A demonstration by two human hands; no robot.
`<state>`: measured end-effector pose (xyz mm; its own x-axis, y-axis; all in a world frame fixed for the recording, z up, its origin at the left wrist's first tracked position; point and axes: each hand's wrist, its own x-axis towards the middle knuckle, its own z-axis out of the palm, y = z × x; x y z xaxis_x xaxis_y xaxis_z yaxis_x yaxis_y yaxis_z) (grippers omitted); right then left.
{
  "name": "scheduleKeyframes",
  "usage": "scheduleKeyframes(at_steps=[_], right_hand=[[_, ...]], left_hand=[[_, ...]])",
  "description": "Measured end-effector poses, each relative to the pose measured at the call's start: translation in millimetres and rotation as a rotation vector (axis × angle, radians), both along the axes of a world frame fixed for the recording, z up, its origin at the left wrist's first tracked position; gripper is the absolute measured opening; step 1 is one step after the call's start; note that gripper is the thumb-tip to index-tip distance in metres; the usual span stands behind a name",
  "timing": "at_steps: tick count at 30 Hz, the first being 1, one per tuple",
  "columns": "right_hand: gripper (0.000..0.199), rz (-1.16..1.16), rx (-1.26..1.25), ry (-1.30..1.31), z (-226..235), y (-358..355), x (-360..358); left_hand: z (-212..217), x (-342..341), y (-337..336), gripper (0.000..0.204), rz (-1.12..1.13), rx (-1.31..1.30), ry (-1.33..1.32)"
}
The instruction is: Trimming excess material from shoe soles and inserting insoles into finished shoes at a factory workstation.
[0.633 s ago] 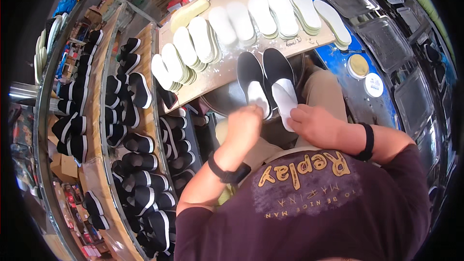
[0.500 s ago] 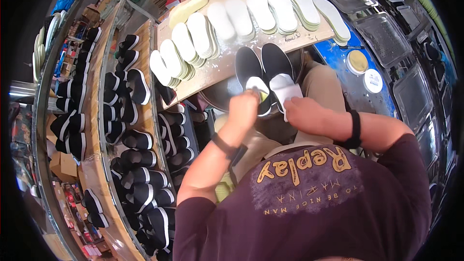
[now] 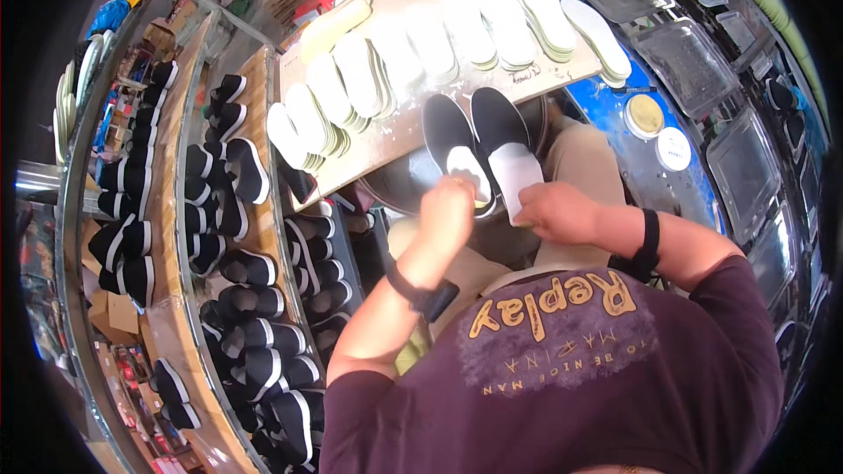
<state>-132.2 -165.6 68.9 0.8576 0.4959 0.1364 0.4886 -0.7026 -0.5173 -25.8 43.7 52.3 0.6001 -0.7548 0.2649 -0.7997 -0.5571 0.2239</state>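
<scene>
Two black slip-on shoes lie side by side before me, toes pointing away. A white insole (image 3: 466, 164) sits partly in the opening of the left shoe (image 3: 447, 121). My left hand (image 3: 449, 208) is closed at the heel end of that shoe, its fingertips at the insole. Over the opening of the right shoe (image 3: 499, 116) lies another white insole (image 3: 515, 177). My right hand (image 3: 553, 211) pinches this insole near its heel end. What the left fingertips grip is partly hidden by the hand itself.
Beyond the shoes, a board (image 3: 386, 145) carries rows of stacked white insoles (image 3: 360, 75). Racks of black shoes (image 3: 248, 171) stand at my left. To the right, a blue surface (image 3: 654, 114) holds a round tin (image 3: 645, 114) and a white lid (image 3: 674, 149), with metal trays (image 3: 685, 66) beyond.
The right insole now lies flatter and straighter over its shoe. My left hand has tilted slightly, and the left insole lies flatter. My view has shifted a little.
</scene>
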Motion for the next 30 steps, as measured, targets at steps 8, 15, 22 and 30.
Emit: scheduleKeyframes(at_steps=[8, 15, 22, 30], right_hand=[[0.005, -0.139, -0.375, -0.110, 14, 6, -4], [0.008, -0.306, -0.403, -0.155, -10, 16, 1], [0.047, -0.668, -0.384, 0.340, 23, 34, -2], [0.028, -0.595, -0.485, 0.426, -1, 36, 38]], left_hand=[[-6, 13, -13, 0.006, 0.044, 0.020, -0.018], [-14, 16, -14, 0.007, 0.086, -0.015, 0.018], [-40, 20, 1, 0.005, 0.078, -0.144, 0.287], [-59, 25, 3, 0.006, 0.113, -0.176, 0.276]])
